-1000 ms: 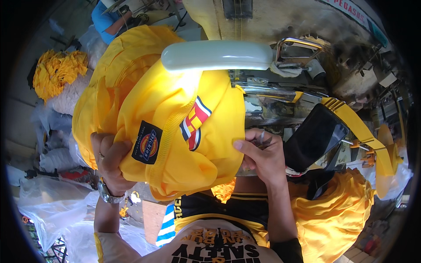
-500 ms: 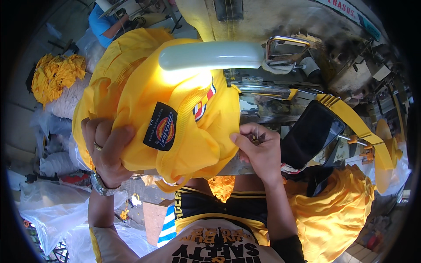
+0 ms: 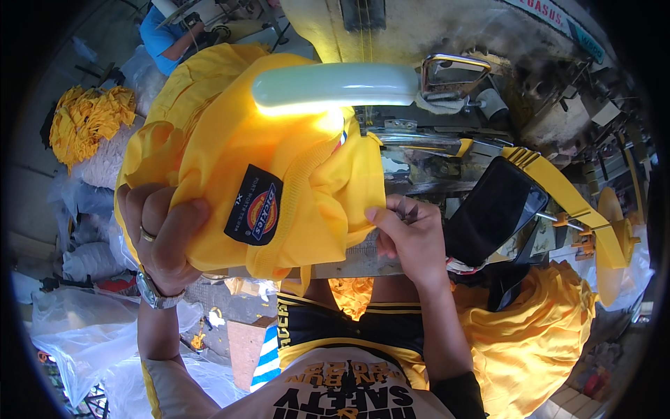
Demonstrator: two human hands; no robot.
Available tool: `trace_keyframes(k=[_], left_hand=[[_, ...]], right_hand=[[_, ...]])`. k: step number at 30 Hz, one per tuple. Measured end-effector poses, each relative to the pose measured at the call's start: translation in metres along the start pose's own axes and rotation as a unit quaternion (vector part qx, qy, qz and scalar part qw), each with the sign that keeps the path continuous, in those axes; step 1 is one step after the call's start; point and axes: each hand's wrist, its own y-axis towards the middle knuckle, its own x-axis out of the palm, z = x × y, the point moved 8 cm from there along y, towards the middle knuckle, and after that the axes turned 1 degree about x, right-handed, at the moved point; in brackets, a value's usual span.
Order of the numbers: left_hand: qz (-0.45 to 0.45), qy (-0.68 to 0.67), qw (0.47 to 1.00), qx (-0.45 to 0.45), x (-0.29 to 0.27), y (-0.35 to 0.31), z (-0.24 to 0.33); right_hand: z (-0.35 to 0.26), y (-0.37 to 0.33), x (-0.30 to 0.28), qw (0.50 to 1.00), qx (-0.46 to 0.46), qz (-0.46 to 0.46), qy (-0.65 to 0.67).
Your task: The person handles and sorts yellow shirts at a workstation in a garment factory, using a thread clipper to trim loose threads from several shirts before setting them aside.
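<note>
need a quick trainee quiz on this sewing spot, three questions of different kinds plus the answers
1. Multiple choice: where on the yellow garment is the thumb of the right hand?
A) on its black label
B) at its right-hand edge
C) up by the lamp

2. True or false: the wristwatch is on the same arm as the hand with a ring, the left hand.

3. Fill in the blank: in the picture, the dark-screened device is on the ____ side of the garment.

Key: 1. B; 2. True; 3. right
</note>
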Motion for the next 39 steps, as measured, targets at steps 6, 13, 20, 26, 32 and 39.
trace_keyframes(k=[6, 13, 20, 26, 32, 39], left_hand=[[-0.002, 0.011, 1.000, 0.009, -0.009, -0.003, 0.001], [0.000, 0.028, 1.000, 0.002, -0.019, -0.022, 0.002], [-0.080, -0.021, 0.992, -0.098, 0.029, -0.117, -0.034], [-0.162, 0.032, 0.959, -0.231, 0.042, -0.053, 0.016], [0.044, -0.164, 0.976, -0.138, 0.010, 0.001, 0.061], [0.016, -0.324, 0.918, -0.229, 0.079, 0.005, 0.053]], right_hand=[[0.006, 0.003, 0.007, 0.995, 0.038, 0.000, 0.097], [-0.002, 0.000, 0.011, 0.994, 0.019, 0.032, 0.104], [-0.009, 0.000, 0.019, 0.990, -0.033, 0.032, 0.133], [-0.003, -0.007, -0.001, 0.992, -0.067, 0.104, 0.029], [-0.022, -0.037, -0.009, 0.960, -0.144, 0.188, -0.148], [-0.031, -0.021, 0.028, 0.949, -0.207, 0.151, -0.181]])
